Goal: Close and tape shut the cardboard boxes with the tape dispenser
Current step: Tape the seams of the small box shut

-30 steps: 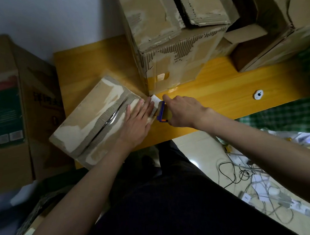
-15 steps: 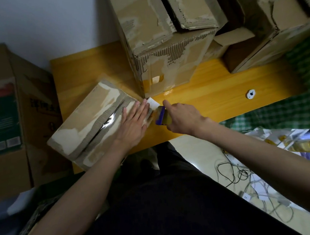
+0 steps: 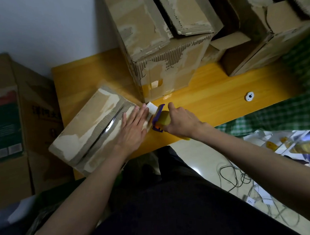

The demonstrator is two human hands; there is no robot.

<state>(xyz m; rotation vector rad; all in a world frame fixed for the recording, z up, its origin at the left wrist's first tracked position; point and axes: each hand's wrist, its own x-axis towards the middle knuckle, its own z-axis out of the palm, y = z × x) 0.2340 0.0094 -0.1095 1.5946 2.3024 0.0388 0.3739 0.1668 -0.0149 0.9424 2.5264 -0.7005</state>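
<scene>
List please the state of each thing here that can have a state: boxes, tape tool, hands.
small box: flaps closed, tape along seam
tape dispenser: held at box's end
left hand: flat, pressing box top
right hand: grips dispenser
tall box: top flaps open

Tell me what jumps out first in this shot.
At centre, the left hand presses flat on the closed small cardboard box on the yellow table, while the right hand grips the purple tape dispenser at the box's right end. Behind stands a tall worn box, its top flaps open.
</scene>
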